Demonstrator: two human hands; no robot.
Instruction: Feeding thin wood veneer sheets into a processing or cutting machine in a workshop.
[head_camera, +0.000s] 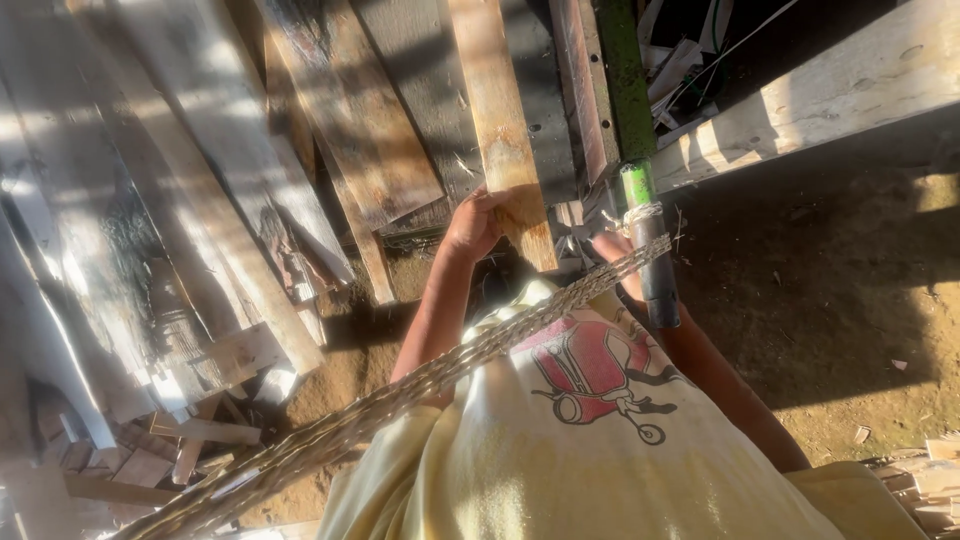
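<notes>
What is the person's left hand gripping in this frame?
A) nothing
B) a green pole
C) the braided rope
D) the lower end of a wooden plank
D: the left hand is closed around the lower end of the light wooden plank, while the braided rope runs diagonally below it, apart from that hand.

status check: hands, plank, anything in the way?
Left hand grips the plank. Right hand mostly hidden, by the green pole. Braided rope crosses in front.
</notes>
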